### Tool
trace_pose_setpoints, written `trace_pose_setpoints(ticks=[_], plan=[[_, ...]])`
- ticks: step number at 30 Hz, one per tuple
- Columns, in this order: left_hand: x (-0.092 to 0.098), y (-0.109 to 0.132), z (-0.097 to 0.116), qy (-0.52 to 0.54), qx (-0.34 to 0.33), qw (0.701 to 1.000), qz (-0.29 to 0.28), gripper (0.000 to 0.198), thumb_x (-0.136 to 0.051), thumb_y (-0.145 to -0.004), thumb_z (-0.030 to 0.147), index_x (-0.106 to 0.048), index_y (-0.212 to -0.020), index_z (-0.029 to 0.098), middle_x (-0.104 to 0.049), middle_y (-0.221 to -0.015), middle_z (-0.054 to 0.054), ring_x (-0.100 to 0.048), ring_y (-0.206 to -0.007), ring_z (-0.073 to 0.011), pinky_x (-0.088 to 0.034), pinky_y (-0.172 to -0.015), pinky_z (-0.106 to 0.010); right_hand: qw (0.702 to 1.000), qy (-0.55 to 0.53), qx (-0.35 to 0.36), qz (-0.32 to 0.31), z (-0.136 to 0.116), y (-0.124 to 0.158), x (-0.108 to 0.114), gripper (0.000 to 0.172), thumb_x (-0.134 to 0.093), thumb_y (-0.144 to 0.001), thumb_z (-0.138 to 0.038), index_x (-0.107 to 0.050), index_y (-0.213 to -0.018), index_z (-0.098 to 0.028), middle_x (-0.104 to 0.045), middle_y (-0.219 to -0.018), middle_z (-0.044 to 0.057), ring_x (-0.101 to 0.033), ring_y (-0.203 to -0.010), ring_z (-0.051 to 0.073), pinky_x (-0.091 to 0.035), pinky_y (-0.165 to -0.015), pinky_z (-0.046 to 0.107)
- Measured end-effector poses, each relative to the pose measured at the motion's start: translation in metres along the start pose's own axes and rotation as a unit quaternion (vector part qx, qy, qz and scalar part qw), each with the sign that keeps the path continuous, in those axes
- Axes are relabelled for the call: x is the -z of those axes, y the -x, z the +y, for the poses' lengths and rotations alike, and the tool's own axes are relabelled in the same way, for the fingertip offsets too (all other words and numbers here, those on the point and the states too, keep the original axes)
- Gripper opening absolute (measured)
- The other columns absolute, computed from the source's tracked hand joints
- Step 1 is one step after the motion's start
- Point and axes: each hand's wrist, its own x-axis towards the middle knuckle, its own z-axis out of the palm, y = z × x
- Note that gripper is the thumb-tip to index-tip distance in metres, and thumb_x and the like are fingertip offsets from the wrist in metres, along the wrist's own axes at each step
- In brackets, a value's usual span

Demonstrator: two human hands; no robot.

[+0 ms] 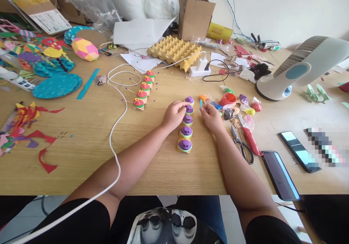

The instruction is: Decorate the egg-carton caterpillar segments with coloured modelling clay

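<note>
A strip of egg-carton cups [185, 131], topped with purple clay with small dark marks and pale green edging, stands lengthwise in front of me. My left hand [176, 114] reaches it from the left, its fingers closed against the cups near the far end. Just right of the strip, my right hand [212, 117] pinches a small light-blue clay tool [201, 103] that points upward, apart from the cups. A second egg-carton strip [143, 90], decorated in red, green and yellow, lies farther off to the left.
Clay packets [256, 104], scissors [242, 146], a red-handled knife [251, 140] and phones [281, 175] lie to the right. A white lamp-like device [297, 69] stands behind them. A white cable [111, 135] crosses my left arm. Yellow egg tray [176, 51] and power strip [200, 70] sit farther back.
</note>
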Motion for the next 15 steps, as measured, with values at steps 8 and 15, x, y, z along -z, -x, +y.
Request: trace_pose_setpoints(ticks=[8, 15], plan=[[0.000, 0.000, 0.001, 0.000, 0.012, 1.000, -0.001, 0.029, -0.055, -0.090, 0.015, -0.076, -0.108, 0.023, -0.073, -0.113, -0.005, -0.068, -0.107, -0.0195, -0.054, -0.097, -0.033, 0.998, -0.058, -0.028, -0.026, -0.007, 0.004, 0.006, 0.032, -0.055, -0.087, -0.049, -0.047, -0.072, -0.023, -0.042, -0.060, -0.005, -0.034, -0.055, 0.012, -0.028, -0.052, 0.025], [0.001, 0.001, -0.001, 0.001, 0.004, 1.000, 0.000, 0.031, -0.055, -0.088, 0.013, -0.076, -0.108, 0.022, -0.073, -0.115, -0.005, -0.067, -0.110, -0.0198, -0.053, -0.099, -0.033, 0.985, 0.017, 0.016, -0.170, -0.015, 0.010, 0.011, 0.028, -0.051, -0.086, -0.034, -0.044, -0.062, -0.022, -0.037, -0.055, -0.005, -0.033, -0.055, 0.011, -0.025, -0.052, 0.026]])
